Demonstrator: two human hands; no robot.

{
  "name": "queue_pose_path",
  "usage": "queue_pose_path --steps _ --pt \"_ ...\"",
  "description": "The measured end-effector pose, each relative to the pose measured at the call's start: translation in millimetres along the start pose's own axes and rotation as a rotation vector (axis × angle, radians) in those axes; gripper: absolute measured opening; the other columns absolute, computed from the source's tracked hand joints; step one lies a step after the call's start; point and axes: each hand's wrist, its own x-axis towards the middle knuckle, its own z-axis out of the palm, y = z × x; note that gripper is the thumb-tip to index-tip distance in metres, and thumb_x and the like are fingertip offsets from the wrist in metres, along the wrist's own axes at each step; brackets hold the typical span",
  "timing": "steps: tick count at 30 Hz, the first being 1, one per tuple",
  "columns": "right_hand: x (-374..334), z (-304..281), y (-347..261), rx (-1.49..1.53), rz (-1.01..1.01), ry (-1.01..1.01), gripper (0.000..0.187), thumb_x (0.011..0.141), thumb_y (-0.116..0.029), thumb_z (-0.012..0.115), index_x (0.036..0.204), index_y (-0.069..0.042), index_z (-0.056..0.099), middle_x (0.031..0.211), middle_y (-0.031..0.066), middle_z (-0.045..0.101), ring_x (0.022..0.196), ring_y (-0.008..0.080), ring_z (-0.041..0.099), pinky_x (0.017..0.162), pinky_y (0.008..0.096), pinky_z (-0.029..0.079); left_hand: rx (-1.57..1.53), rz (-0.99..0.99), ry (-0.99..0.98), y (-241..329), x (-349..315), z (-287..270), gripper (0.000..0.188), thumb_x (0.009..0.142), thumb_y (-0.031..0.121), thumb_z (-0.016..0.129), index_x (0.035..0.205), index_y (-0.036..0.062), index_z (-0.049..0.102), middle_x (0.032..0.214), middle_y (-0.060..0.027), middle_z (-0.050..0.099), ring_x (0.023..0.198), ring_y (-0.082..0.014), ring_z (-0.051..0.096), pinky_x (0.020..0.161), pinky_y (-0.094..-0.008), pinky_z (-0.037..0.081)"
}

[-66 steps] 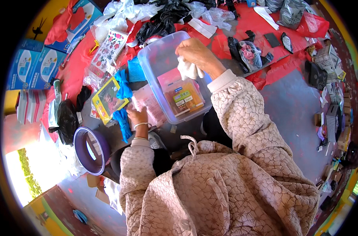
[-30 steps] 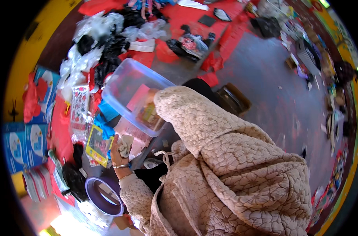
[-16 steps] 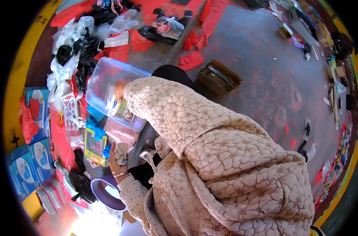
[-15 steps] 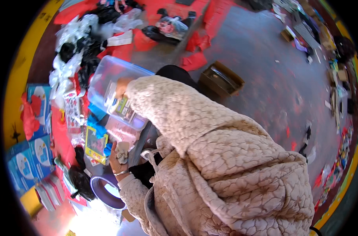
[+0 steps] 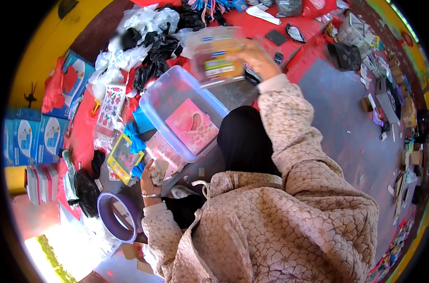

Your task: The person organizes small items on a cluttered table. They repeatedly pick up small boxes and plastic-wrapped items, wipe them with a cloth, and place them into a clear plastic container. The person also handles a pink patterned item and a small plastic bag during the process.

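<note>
My right hand point(image 5: 256, 59) grips a clear plastic case point(image 5: 215, 59) with a green and yellow label, held up beyond the bin; motion smears its details. Below it stands a see-through plastic storage bin point(image 5: 154, 109) with a pale blue rim. Inside the bin lies a flat pink item point(image 5: 192, 126) printed with a cup and hearts. At the bin's near left corner, my left hand point(image 5: 148, 186) is closed around a crumpled off-white cloth point(image 5: 159, 172). Close to that hand are a yellow-framed board point(image 5: 125, 159) and blue fabric point(image 5: 134, 138).
A purple round tub point(image 5: 102, 214) stands at the lower left, near a black plastic bag point(image 5: 86, 197). White and black plastic bags point(image 5: 154, 59) heap up behind the bin. Blue boxes point(image 5: 28, 141) line the left wall. Small goods point(image 5: 386, 96) lie along the right edge.
My right hand has come up out of the bin with the plastic case, moving away and to the right. The pink item in the bin now shows. My left hand keeps the cloth.
</note>
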Motion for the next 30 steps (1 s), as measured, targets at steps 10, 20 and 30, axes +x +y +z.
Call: queue_pose_path --steps 10,20,30 --pt "-45.4 -41.9 114.1 0.171 0.318 0.415 0.043 0.057 0.005 0.073 0.097 0.002 0.057 0.091 0.0094 0.062 0.08 0.0179 0.06 0.074 0.0283 0.046 0.388 0.129 0.026 -9.2 30.2 100.8 0.047 0.079 0.012 0.054 0.122 0.0055 0.036 0.076 -0.0068 0.051 0.05 -0.0113 0.047 0.038 -0.0249 0.038" --pt "-36.2 -32.8 125.5 -0.011 0.192 0.315 0.042 0.058 0.004 0.072 0.097 0.002 0.056 0.089 0.0074 0.061 0.078 0.0157 0.059 0.072 0.0279 0.047 0.96 0.331 0.142 -97.5 164.2 104.3 0.066 0.067 0.006 0.062 0.124 0.0033 0.029 0.11 -0.0242 0.046 0.102 -0.0356 0.048 0.087 -0.0397 0.04" --pt "-20.6 -6.4 72.9 0.121 0.185 0.201 0.043 0.058 0.003 0.072 0.099 0.0 0.058 0.091 0.0065 0.062 0.083 0.0148 0.059 0.077 0.0276 0.046 1.166 0.156 -0.021 -132.6 164.9 108.5 0.094 0.061 0.015 0.071 0.134 0.0061 0.013 0.132 -0.0247 0.022 0.121 -0.036 0.027 0.099 -0.038 0.03"
